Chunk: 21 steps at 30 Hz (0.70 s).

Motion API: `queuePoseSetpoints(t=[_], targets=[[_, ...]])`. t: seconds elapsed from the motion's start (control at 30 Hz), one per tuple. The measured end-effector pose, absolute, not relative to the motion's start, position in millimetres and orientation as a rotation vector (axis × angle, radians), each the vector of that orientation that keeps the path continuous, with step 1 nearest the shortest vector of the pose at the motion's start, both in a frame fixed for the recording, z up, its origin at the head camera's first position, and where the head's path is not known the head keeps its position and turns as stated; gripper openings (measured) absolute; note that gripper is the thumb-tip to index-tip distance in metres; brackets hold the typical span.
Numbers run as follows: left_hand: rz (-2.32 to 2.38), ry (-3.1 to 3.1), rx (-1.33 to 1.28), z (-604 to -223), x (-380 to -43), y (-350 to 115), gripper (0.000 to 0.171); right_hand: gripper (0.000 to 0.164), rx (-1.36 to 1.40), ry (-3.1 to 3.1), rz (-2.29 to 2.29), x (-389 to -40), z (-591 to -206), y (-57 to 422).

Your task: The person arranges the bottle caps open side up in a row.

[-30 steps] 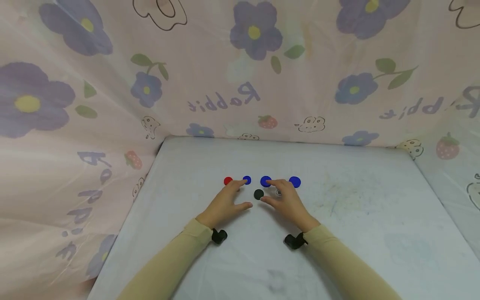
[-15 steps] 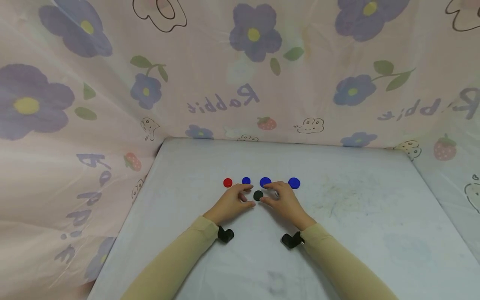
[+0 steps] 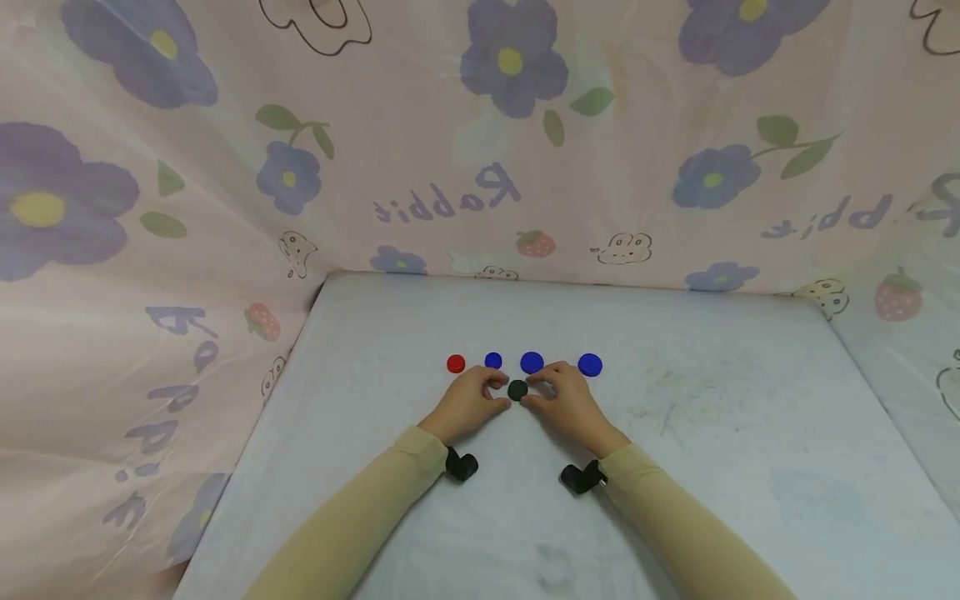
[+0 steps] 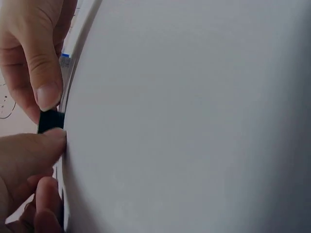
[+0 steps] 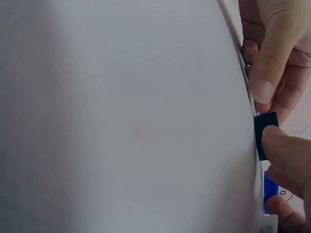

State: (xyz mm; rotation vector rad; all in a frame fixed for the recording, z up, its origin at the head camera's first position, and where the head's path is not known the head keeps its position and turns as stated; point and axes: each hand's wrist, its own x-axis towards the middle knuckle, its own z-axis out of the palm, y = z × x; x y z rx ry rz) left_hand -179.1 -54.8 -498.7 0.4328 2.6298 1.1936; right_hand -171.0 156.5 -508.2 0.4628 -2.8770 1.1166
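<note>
Soft light, faint shadows, dim wrist views

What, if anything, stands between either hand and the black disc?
Nothing visible: the left hand and right hand closely flank the black disc, with no other thing in between; the blue discs lie farther back.

Flower-printed curtain [image 3: 420, 142], smudged white table [image 3: 517, 508]

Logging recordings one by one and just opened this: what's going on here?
Someone's left hand and right hand flank a dark disc on a white table, both curled towards it; whether either has a firm grip is unclear. Beyond them, a red disc and three blue discs lie in a row.
</note>
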Motion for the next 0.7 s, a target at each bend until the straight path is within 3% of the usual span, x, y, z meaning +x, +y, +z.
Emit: queuePoseSetpoints(t=[0.7], targets=[[1.217, 2.592, 0.495, -490.3, -171.9, -54.0, 0.027, 0.025, 0.606, -2.747, 0.871, -161.8, -494.3, 148.1]])
